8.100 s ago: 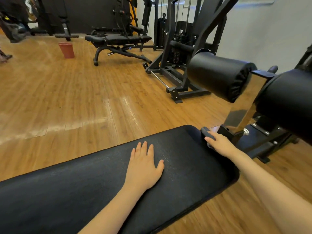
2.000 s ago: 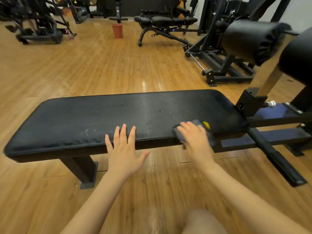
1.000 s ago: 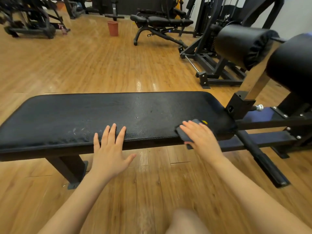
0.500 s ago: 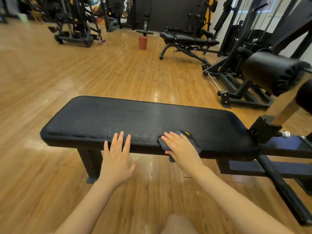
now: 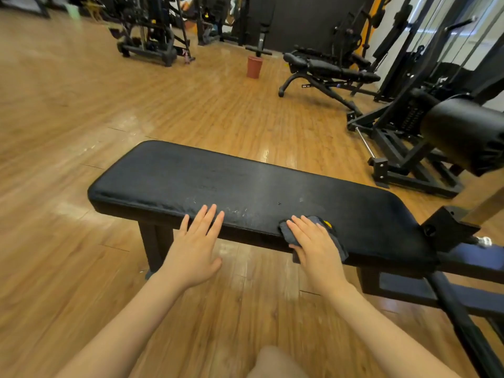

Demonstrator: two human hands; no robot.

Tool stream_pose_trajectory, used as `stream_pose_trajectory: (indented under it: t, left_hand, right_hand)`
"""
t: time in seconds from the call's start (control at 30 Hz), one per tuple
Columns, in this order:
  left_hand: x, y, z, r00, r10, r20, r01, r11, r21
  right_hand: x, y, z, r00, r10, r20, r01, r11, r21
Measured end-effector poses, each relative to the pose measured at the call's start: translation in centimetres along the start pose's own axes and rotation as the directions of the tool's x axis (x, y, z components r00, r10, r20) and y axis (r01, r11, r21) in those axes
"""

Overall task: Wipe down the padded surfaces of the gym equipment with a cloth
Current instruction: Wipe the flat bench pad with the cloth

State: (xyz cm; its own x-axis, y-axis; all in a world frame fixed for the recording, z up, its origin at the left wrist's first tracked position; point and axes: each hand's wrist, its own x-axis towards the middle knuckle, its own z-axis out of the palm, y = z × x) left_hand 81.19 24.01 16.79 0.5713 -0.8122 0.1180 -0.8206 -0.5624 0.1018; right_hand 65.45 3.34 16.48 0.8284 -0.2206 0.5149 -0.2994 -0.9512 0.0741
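Observation:
A long black padded bench (image 5: pixel 218 184) runs across the view from left to right. Its near edge shows pale scuff marks between my hands. My right hand (image 5: pixel 316 246) lies flat with straight fingers on a dark grey cloth (image 5: pixel 331 234) that has a small yellow tag, pressing it onto the pad's near edge right of centre. The cloth hangs a little over the edge. My left hand (image 5: pixel 195 249) is spread open, its fingertips resting on the pad's near edge further left. A black roller pad (image 5: pixel 463 132) sticks out at the right.
The bench stands on a wooden floor on a black leg (image 5: pixel 155 246), with a black frame (image 5: pixel 450 293) extending right. Behind are an adjustable bench (image 5: pixel 327 69), a cable machine (image 5: pixel 414 110), a reddish bucket (image 5: pixel 254 67) and more machines at the back left.
My right hand with the cloth has stayed on the pad's near edge, right of centre. The view has swung slightly, and my left hand keeps its place on the edge.

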Motion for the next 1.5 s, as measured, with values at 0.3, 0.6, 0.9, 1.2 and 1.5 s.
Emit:
stream_pose_trajectory:
  t: [0.3,0.6,0.9,1.2,1.5]
  left_hand:
    - [-0.4,-0.1,0.3,1.000,0.005,-0.020,-0.005,1.000,-0.013]
    - [-0.3,0.3,-0.4,0.994,-0.104,-0.030,0.103,0.994,-0.043]
    - [0.0,-0.8,-0.7,0.969,-0.247,-0.009,0.246,0.969,-0.025]
    - [-0.2,-1.6,-0.7,0.978,-0.209,-0.026,0.208,0.978,-0.022]
    - [-0.2,-2.2,-0.6,0.987,-0.161,-0.022,0.160,0.985,-0.059]
  right_hand:
    - [2.6,-4.3,1.6,0.990,-0.112,0.090,0.109,0.993,0.037]
    - [0.0,-1.5,0.4,0.986,0.160,0.036,-0.161,0.987,0.010]
    - [9.5,-11.6,1.8,0.938,-0.149,0.312,0.102,0.981,0.163]
    - [3.3,-5.4,2.3,0.994,-0.065,0.086,0.063,0.998,0.029]
    - [6.3,-12.2,3.6,0.987,-0.140,0.075,0.140,0.990,-0.002]
